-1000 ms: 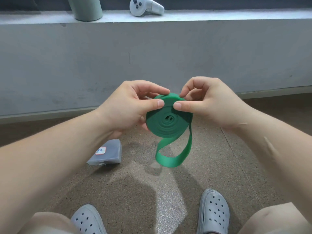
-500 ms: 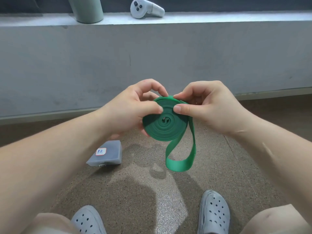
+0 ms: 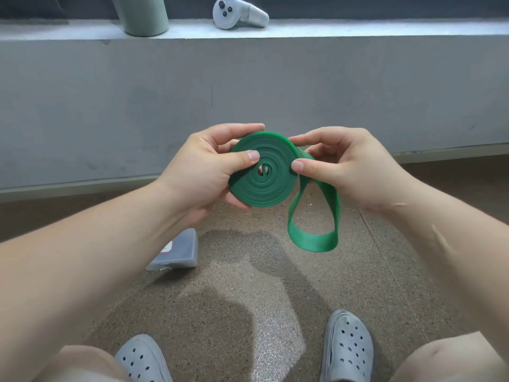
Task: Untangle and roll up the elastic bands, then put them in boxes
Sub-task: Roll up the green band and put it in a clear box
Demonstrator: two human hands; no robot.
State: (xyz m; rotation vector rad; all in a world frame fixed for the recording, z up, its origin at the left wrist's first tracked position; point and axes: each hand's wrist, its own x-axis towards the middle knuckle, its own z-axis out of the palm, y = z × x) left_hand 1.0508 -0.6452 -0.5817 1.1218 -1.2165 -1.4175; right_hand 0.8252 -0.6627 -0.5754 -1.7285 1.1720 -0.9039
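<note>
A green elastic band (image 3: 264,186) is wound into a flat coil held in mid-air above the floor. My left hand (image 3: 203,172) grips the coil, thumb on its near face and fingers curled behind. My right hand (image 3: 349,166) pinches the coil's right edge where the strap leaves it. A loose loop of the band hangs down to the right of the coil. A grey plastic box (image 3: 179,250) with a small label lies closed on the floor, partly hidden by my left forearm.
A grey concrete wall (image 3: 248,92) rises just ahead, topped by a ledge with a pale green cylinder (image 3: 141,15) and a white game controller (image 3: 238,13). My two grey clogs (image 3: 348,348) stand on the speckled brown floor below.
The coil has turned and grown a little, its face now tilted towards me. The hanging loop has swung further right and become shorter. Both hands have shifted their hold on the coil.
</note>
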